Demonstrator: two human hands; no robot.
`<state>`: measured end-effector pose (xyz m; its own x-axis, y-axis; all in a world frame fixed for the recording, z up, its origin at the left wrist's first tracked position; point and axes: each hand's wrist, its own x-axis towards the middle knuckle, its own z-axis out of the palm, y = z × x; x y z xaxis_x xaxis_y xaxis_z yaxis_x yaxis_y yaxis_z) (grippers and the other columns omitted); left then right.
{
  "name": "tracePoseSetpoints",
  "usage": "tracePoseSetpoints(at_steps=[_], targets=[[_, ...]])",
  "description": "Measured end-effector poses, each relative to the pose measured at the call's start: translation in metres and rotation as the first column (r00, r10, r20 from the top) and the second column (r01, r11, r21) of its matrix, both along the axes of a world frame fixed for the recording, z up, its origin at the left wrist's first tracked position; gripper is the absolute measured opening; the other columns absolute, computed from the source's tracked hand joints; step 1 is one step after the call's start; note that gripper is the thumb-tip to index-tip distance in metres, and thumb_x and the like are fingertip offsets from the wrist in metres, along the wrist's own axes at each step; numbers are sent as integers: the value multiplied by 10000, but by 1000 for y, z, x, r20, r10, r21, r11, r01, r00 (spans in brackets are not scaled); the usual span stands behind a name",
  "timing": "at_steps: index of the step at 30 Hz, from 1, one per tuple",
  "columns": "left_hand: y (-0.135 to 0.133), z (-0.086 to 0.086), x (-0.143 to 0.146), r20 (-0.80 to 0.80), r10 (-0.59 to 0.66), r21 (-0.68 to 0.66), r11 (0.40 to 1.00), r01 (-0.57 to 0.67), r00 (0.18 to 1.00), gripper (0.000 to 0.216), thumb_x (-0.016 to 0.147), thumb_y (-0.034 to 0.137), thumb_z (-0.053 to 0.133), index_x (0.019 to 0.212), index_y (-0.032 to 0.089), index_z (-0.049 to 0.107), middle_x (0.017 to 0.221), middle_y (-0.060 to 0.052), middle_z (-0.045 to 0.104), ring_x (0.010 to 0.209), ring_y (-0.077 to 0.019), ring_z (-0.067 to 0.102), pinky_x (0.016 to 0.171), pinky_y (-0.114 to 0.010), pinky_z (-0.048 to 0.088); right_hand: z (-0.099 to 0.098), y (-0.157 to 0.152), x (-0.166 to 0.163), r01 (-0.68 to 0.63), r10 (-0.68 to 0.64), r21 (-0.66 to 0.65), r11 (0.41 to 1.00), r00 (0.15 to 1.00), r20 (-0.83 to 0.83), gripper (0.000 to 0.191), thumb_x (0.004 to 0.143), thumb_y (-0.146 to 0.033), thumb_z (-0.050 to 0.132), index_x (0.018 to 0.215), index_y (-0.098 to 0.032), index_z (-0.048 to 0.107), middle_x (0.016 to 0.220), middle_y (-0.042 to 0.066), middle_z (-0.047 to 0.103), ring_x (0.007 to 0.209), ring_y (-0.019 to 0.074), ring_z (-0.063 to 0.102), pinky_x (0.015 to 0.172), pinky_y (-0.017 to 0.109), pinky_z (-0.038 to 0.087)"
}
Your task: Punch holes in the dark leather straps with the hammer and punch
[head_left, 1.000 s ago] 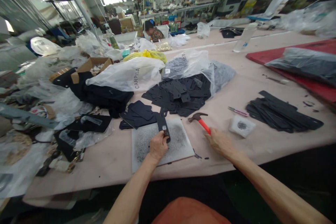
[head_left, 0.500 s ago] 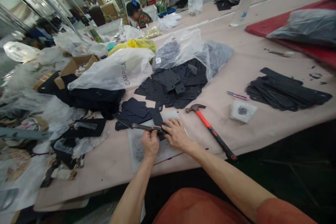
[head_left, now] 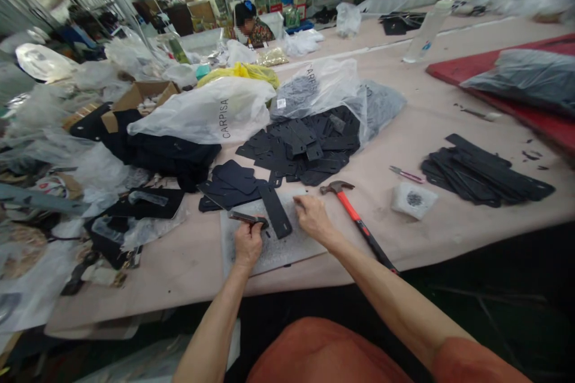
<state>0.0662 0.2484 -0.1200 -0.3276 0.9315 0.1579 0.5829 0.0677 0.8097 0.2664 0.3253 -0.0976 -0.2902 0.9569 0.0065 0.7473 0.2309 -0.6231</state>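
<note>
My left hand (head_left: 248,245) is closed around a long, dark tool (head_left: 245,217) with a flat, greyish shaft; its exact kind is unclear. A black strip with small slots (head_left: 276,212) lies on a pale, scuffed board (head_left: 251,260), between my hands. Small dark bits lie beside the tool's end. My right hand (head_left: 313,218) hovers at or rests on the board's right side, fingers curled together, and what they hold, if anything, is hidden. A claw hammer with an orange and black handle (head_left: 354,215) lies right of that hand.
Beyond the board are a stack of dark pieces (head_left: 233,182) and a heap of black slotted pieces (head_left: 305,143). To the right lie a white block (head_left: 413,200), pink-handled snips (head_left: 406,174) and black strips (head_left: 485,173). Plastic bags (head_left: 211,108) crowd the left; a person (head_left: 256,27) sits beyond.
My right hand has come off the black strip and moved right, its fingers now curled. My left hand and the tool have shifted left, leaving the strip uncovered on the board.
</note>
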Motion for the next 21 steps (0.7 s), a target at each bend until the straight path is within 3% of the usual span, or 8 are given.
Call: tracePoseSetpoints(at_steps=[2, 6, 9, 13, 21], targets=[[1, 0, -1, 17, 27, -3, 1000, -27, 999, 272, 869, 323, 478, 946, 177, 695, 926, -70, 735, 875, -209, 686, 813, -319, 539, 5, 6, -8, 14, -17, 53, 998, 999, 47, 345, 864, -291, 536, 1185, -176, 592, 1226, 144, 601, 1159, 297, 483, 993, 445, 312], [2, 0, -4, 21, 35, 5, 999, -35, 999, 289, 858, 339, 477, 940, 177, 702, 908, -78, 740, 863, -224, 694, 802, -336, 544, 12, 9, -40, -45, 22, 111, 993, 979, 202, 569, 727, -507, 678, 1164, -155, 586, 1319, 182, 519, 1239, 372, 386, 1053, 541, 202], [2, -3, -6, -1, 20, 21, 1000, -20, 1000, 303, 846, 349, 471, 932, 175, 704, 892, -86, 745, 848, -241, 702, 784, -349, 555, 12, 13, -66, -27, 18, 35, 999, 971, 238, 531, 698, -410, 689, 1141, -141, 575, 1257, 195, 554, 1210, 366, 425, 1054, 543, 202], [5, -10, -10, -2, -1, 68, 998, 1, 1000, 309, 831, 353, 467, 915, 184, 712, 893, -88, 750, 853, -259, 709, 779, -362, 562, 13, 21, -79, -22, 11, 44, 999, 971, 238, 315, 697, -187, 605, 1011, -163, 596, 1081, 138, 641, 1060, 293, 551, 955, 425, 344], [6, -8, -11, 11, -11, 39, 999, 11, 1000, 321, 822, 363, 462, 928, 187, 707, 913, -99, 751, 873, -275, 708, 783, -368, 557, 25, 44, -62, -4, 2, 9, 1000, 978, 209, 406, 713, -101, 554, 1112, -180, 556, 980, 95, 687, 901, 241, 638, 750, 313, 422]])
